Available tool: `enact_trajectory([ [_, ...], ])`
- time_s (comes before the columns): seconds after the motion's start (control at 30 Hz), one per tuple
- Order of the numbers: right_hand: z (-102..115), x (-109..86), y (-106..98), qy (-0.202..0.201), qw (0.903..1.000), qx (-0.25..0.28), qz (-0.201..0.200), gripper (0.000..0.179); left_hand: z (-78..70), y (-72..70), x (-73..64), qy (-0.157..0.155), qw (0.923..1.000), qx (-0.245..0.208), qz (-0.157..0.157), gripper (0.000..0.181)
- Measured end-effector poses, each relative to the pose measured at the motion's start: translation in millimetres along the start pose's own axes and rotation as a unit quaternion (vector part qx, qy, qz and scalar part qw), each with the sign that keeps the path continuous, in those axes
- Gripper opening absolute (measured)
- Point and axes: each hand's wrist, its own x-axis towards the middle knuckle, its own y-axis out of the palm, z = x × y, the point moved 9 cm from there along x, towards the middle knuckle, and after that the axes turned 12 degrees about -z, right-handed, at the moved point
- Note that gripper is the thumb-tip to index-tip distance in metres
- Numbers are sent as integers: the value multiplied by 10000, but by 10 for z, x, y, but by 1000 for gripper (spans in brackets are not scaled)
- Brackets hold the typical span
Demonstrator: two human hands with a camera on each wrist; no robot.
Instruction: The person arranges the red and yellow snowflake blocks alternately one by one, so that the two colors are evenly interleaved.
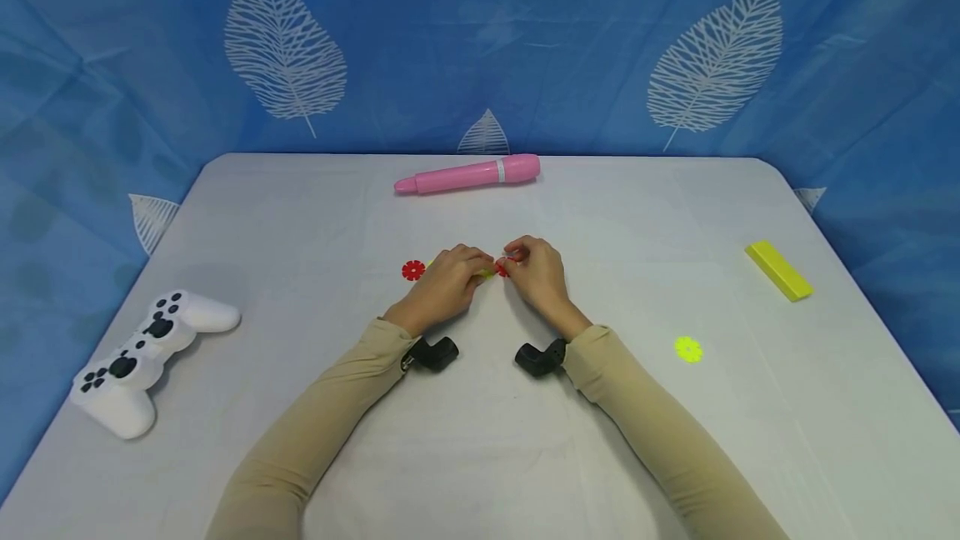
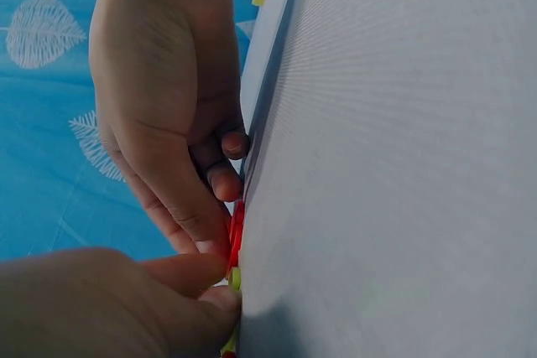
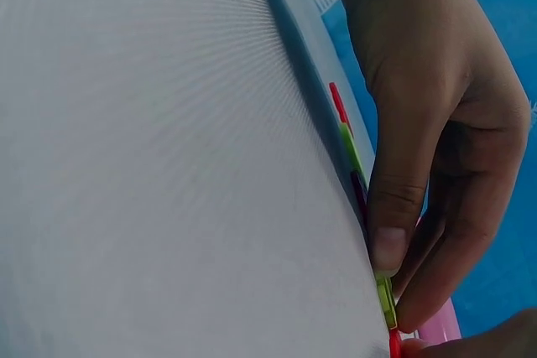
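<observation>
My left hand [image 1: 444,283] pinches a yellow-green notched disc [image 3: 386,301] between thumb and fingers, low at the white table. Facing it, my right hand [image 1: 538,275] pinches a red notched disc [image 2: 237,232] by its edge. The two discs meet edge to edge between the fingertips. From under the left hand a row extends leftward: a dark purple piece [image 3: 359,194], a green disc [image 3: 350,147] and, at the end, another red disc [image 1: 412,270]. The left hand covers much of this row in the head view.
A loose yellow disc [image 1: 688,349] lies right of the right forearm. Farther right is a yellow block [image 1: 779,271]. A pink marker-shaped object [image 1: 467,177] lies near the back edge, and a white game controller [image 1: 150,357] at the left.
</observation>
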Motion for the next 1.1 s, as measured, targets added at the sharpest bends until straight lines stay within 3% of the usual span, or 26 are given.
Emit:
enact_trajectory([
  [0.5, 7, 7, 8, 36, 10000, 40, -15, 18, -3, -9, -4, 22, 10000, -10, 29, 23],
  [0.9, -36, -80, -131, 373, 9973, 216, 588, 30, 28, 8, 6, -101, 9998, -45, 168, 23],
  [1.1, -156, -131, -288, 561, 9955, 218, 733, 34, 34, -7, 27, -147, 9998, -147, 40, 27],
])
